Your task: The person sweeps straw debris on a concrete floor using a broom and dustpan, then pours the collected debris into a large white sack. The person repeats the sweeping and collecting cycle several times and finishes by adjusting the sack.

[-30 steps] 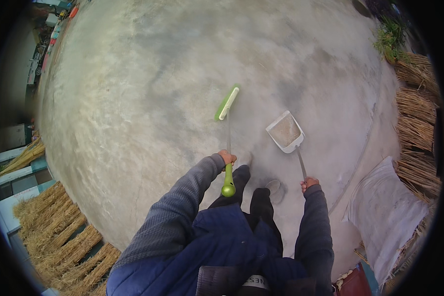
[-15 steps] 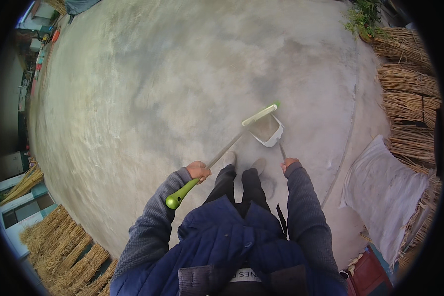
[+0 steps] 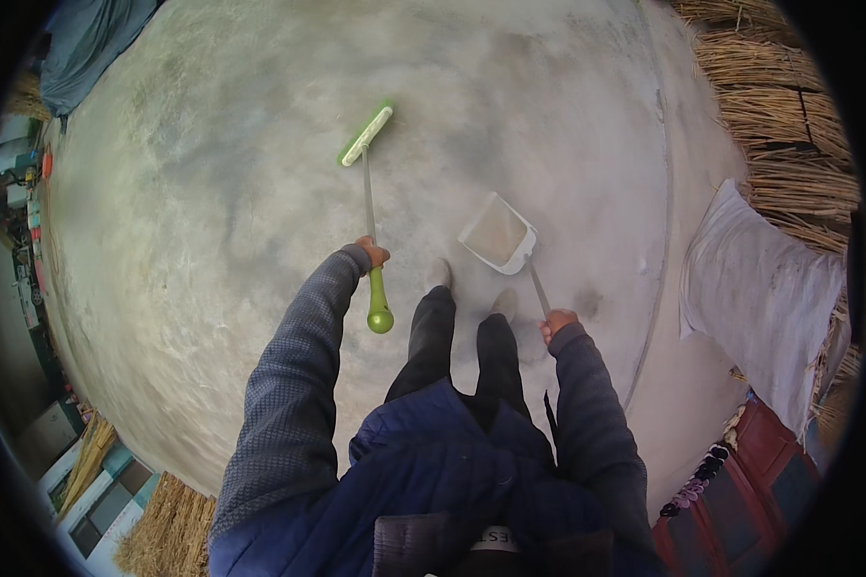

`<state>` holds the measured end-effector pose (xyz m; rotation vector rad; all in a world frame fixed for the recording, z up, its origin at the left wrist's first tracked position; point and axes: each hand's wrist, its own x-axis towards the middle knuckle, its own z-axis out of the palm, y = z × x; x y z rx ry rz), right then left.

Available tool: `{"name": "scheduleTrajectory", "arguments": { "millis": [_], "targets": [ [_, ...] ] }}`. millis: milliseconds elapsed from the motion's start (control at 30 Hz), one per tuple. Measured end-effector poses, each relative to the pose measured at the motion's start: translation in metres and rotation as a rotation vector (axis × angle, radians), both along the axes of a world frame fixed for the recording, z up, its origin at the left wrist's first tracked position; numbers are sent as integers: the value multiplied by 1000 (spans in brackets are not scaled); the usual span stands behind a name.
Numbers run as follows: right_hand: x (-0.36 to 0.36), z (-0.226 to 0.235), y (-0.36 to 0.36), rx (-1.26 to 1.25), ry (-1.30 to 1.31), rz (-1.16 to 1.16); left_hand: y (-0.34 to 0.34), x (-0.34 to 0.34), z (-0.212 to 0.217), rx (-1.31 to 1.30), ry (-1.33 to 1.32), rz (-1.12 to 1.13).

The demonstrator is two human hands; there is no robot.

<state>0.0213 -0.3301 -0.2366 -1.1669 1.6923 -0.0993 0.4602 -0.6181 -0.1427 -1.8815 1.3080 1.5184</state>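
My left hand (image 3: 372, 252) is closed around the shaft of a broom (image 3: 366, 188), just above its rounded green grip. The broom's green and white head (image 3: 366, 136) reaches out to the far left of the dustpan, well apart from it. In my right hand (image 3: 556, 324) is the thin handle of a white dustpan (image 3: 522, 254), its wide mouth facing away from me to the left. The pan lies at or close to the floor, ahead of my shoes. Greyish-brown dirt seems to coat its inside, though I cannot make out loose bits.
Pale, stained concrete floor (image 3: 260, 288) spreads around me, with a seam (image 3: 666, 192) running along the right. Bundled dry stalks (image 3: 775, 87) and a white sheet (image 3: 765, 288) line the right side. A blue-grey cover (image 3: 91, 48) lies far left; straw (image 3: 168, 524) stands near left.
The broom has swung from the dustpan's mouth out to the far left, its shaft now nearly upright in view. The dustpan has turned and shifted slightly left. My view has turned too.
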Motion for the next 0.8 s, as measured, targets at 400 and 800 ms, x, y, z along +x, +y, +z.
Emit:
{"name": "scheduleTrajectory", "arguments": {
  "millis": [400, 800],
  "targets": [
    [-10, -31, 30, -243, 12, 84, 138, 1, 105, 411, 374, 65],
    [-13, 189, 149, 349, -784, -1528, 152, -19, 147, 299, 256, -11]
  ]
}}
